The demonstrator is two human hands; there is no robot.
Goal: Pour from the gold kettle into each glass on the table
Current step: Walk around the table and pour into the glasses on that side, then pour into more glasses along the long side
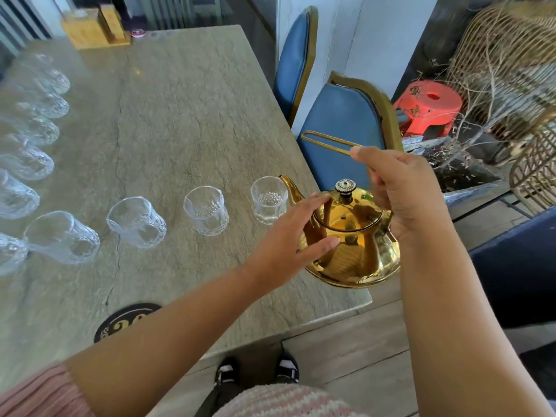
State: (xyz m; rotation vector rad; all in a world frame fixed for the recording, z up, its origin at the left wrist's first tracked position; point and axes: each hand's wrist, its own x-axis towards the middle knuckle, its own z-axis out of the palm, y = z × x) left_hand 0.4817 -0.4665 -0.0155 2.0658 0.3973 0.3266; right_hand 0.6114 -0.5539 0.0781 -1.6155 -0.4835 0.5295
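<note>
bright daylight, soft shadows; gold kettle [352, 236] mirrors glare; left-edge glasses [27, 164] smeared, probably wide-angle blur.

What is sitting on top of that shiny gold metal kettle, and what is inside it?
A round gold lid with a small ornate knob sits on the shiny gold metal kettle. The left hand touches the kettle beside it. The lid hides whatever is inside.
</note>
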